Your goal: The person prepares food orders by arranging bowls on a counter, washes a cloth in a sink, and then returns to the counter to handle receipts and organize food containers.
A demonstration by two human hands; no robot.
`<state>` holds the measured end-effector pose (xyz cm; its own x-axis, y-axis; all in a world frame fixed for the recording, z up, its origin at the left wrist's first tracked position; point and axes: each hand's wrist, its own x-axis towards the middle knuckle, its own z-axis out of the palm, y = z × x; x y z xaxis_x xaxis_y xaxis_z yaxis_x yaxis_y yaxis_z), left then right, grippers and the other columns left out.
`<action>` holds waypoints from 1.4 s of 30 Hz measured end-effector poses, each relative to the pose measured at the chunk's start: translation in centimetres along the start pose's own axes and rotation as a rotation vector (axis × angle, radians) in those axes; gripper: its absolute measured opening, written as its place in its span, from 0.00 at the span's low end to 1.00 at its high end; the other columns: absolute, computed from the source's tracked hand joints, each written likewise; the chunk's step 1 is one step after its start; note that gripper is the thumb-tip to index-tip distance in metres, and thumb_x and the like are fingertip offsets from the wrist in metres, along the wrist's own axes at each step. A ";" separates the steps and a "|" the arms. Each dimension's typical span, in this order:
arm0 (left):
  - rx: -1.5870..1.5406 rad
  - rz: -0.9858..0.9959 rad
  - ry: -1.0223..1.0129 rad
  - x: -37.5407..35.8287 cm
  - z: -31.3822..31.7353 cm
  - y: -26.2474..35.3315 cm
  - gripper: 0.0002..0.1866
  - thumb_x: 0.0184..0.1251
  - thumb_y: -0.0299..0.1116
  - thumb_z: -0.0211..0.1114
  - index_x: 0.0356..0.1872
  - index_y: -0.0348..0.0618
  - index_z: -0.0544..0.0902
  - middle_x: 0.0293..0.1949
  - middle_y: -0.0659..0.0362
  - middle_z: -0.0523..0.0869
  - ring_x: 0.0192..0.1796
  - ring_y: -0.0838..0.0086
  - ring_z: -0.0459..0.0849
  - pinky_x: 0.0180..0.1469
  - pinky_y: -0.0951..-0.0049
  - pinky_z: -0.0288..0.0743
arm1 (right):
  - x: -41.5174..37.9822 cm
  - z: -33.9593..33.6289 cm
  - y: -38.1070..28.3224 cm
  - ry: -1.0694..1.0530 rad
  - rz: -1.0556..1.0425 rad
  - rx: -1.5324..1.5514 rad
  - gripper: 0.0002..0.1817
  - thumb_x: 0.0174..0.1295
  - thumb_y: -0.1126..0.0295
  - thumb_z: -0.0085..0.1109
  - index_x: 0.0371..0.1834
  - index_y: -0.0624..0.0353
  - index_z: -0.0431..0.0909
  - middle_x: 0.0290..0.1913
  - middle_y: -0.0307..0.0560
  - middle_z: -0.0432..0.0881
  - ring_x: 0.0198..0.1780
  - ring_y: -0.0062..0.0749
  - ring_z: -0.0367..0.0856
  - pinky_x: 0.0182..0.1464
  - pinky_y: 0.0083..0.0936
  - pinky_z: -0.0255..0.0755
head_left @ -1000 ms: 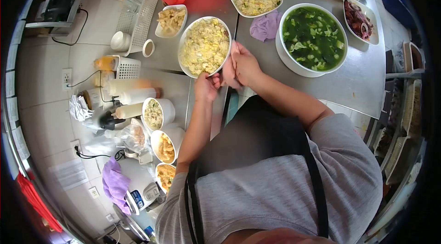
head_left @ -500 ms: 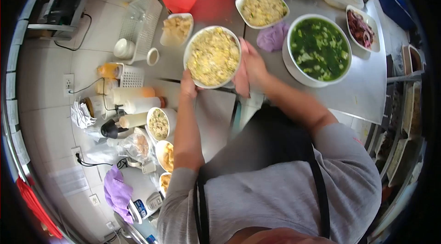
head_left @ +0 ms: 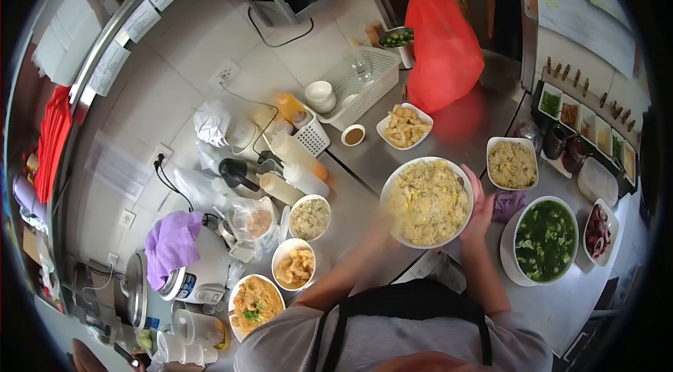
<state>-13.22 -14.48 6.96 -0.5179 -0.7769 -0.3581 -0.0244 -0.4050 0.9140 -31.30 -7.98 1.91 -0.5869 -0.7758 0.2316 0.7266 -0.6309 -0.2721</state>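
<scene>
A large white bowl of egg fried rice [head_left: 429,202] is in front of my body, over the steel counter. My right hand [head_left: 478,205] holds its right side, palm against the wall and fingers along the rim. My left hand [head_left: 384,229] is smeared by motion at the bowl's lower left edge, so its fingers do not show clearly. Just beyond the bowl lies a small dish of pale fried pieces [head_left: 404,126]. To the right are a square bowl of fried rice [head_left: 512,164], a purple cloth [head_left: 508,205] and a big bowl of green soup [head_left: 547,240].
A red plastic bag [head_left: 443,46] stands at the back, beside a white basket [head_left: 364,88]. Bottles [head_left: 305,179], a rice bowl [head_left: 310,217], a bowl of fried pieces [head_left: 294,265] and a garnished dish [head_left: 256,305] line the left. A dark meat dish [head_left: 598,234] sits far right.
My view has turned and lifted, showing more of the counter and wall. The rice bowl remains between my hands. My left hand has become blurred at its edge.
</scene>
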 end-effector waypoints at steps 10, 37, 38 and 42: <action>-0.125 0.019 0.056 0.4 -1.6 -0.4 0.19 0.54 0.26 0.42 0.50 0.42 0.60 0.22 0.55 0.75 0.09 0.76 0.70 0.06 0.80 0.62 | -1.3 0.5 6.3 -0.038 0.585 0.370 0.37 0.56 0.40 0.29 0.59 0.60 0.53 0.56 0.50 0.64 0.53 0.38 0.67 0.51 0.34 0.65; -0.065 0.036 -0.026 11.0 2.5 -4.3 0.15 0.60 0.35 0.40 0.48 0.48 0.58 0.24 0.53 0.76 0.14 0.73 0.73 0.12 0.78 0.70 | 5.0 4.4 -18.5 0.139 -0.056 -2.377 0.14 0.53 0.65 0.44 0.35 0.61 0.76 0.28 0.60 0.76 0.33 0.52 0.75 0.37 0.39 0.69; -0.060 0.034 -0.032 11.8 2.7 -4.3 0.15 0.60 0.35 0.40 0.48 0.48 0.57 0.24 0.53 0.76 0.14 0.73 0.74 0.13 0.78 0.70 | 6.6 1.1 -20.5 0.072 0.097 -2.493 0.13 0.52 0.66 0.45 0.32 0.63 0.76 0.28 0.59 0.77 0.32 0.50 0.76 0.36 0.38 0.70; -0.057 0.026 -0.019 14.0 4.1 -3.9 0.15 0.62 0.38 0.39 0.49 0.49 0.56 0.28 0.54 0.77 0.16 0.72 0.76 0.15 0.76 0.73 | 9.3 -4.9 -22.5 0.282 0.715 -2.240 0.12 0.50 0.69 0.46 0.35 0.64 0.73 0.30 0.55 0.77 0.28 0.41 0.77 0.30 0.32 0.70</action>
<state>-23.87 -21.80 -0.82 -0.5335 -0.7788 -0.3299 0.0377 -0.4115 0.9106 -54.87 -0.98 5.60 -0.6730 -0.6515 -0.3502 -0.4787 0.7445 -0.4653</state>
